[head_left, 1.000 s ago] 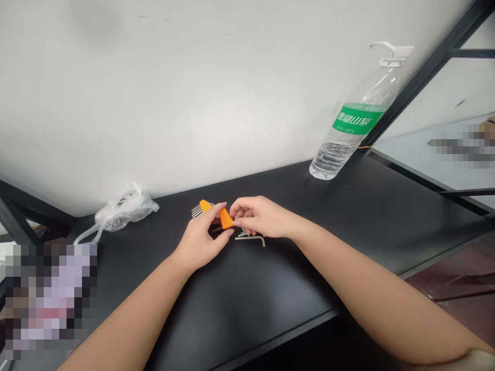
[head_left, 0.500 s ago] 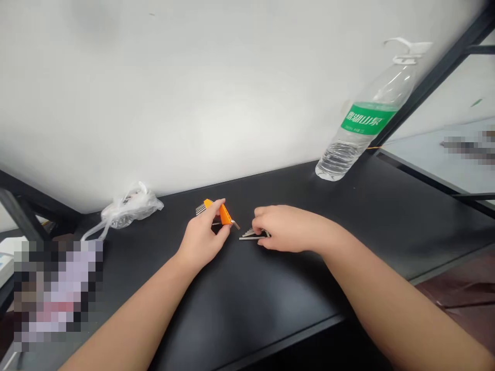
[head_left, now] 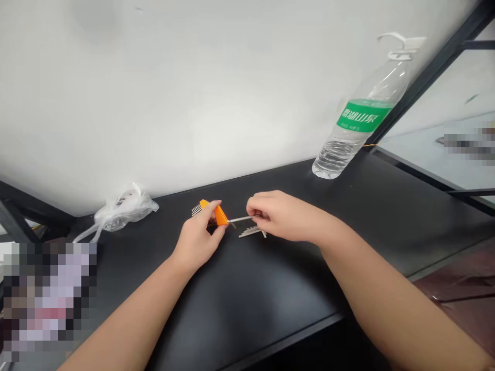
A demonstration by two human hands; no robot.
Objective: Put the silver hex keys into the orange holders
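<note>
An orange holder (head_left: 220, 215) with several thin metal rods sticking out of its left side is gripped between the thumb and fingers of my left hand (head_left: 199, 234). My right hand (head_left: 276, 214) pinches a silver metal rod (head_left: 242, 219), whose left end meets the holder's lower right end. Another short rod end pokes out there as well. Below my right fingers, several loose bent metal rods (head_left: 251, 231) lie on the black tabletop (head_left: 240, 299).
A large water bottle (head_left: 365, 116) with a green label stands at the back right. At the back left lies a clear plastic bag (head_left: 126, 208). A white wall rises behind the table, with black frame bars at both sides.
My right hand has lifted one rod from the loose ones and brought it to the orange holder. My left hand keeps its hold on the holder. The view has shifted slightly.
</note>
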